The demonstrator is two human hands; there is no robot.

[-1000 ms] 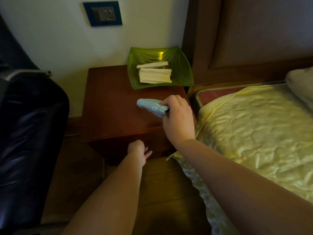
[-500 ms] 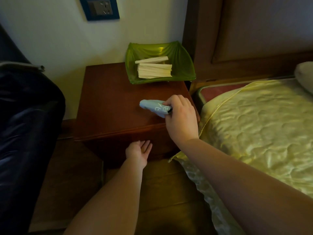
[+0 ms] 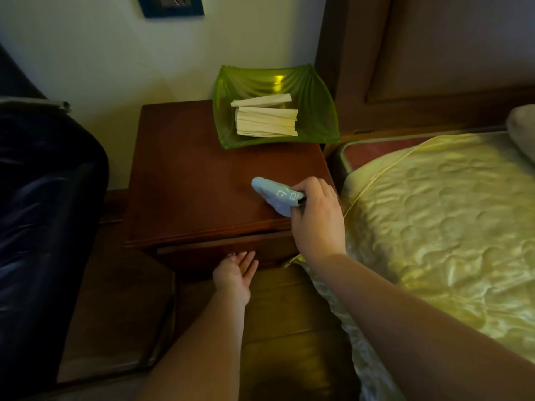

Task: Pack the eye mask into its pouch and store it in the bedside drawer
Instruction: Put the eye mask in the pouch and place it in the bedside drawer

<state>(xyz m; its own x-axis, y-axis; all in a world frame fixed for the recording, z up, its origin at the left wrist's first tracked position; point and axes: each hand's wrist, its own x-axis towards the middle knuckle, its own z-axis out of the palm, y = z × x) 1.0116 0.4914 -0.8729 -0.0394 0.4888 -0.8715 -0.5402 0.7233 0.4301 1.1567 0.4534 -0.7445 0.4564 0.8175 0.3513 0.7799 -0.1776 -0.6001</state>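
My right hand (image 3: pixel 317 215) is closed around one end of a light blue pouch (image 3: pixel 273 195) with white writing, holding it just over the front right part of the dark wooden bedside table (image 3: pixel 197 180). Something dark pokes out of the pouch end at my fingers. My left hand (image 3: pixel 236 273) is palm up below the table top, fingers hooked under the front of the drawer (image 3: pixel 220 250). The drawer front stands out a little from the table, with a narrow gap along its upper edge. The eye mask itself is not visible.
A green glass dish (image 3: pixel 315 111) holding pale flat sticks (image 3: pixel 266 120) sits at the back right of the table. A bed with a shiny yellow quilt (image 3: pixel 443 215) lies right. A dark leather chair (image 3: pixel 43 198) stands left. A blue wall socket (image 3: pixel 170 5) is above.
My left hand turned palm up under the drawer front, and the drawer has come out a little. My right hand with the pouch stayed over the table's front right.
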